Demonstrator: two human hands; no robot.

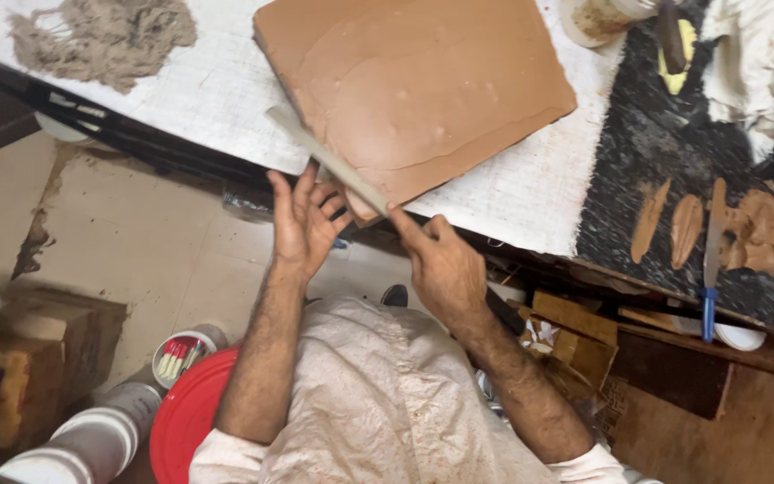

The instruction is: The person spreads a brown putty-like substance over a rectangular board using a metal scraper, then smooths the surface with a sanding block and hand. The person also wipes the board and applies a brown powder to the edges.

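1. My left hand [302,220] and right hand [441,260] each keep a grip on the strip [329,159].
2. The strip touches the clay slab [414,90] at its 7 o'clock edge, on the counter [217,90].

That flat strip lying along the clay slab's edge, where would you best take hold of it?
Grip the strip at its near end, from below the table edge, where the right hand pinches it. It is long, thin and flat, and its far end lies on the clay slab.

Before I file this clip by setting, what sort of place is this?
Probably a pottery or clay workshop. A brown clay slab lies on the cloth-covered table, both hands work a flat strip along its edge, and clay scraps sit on a dark board.
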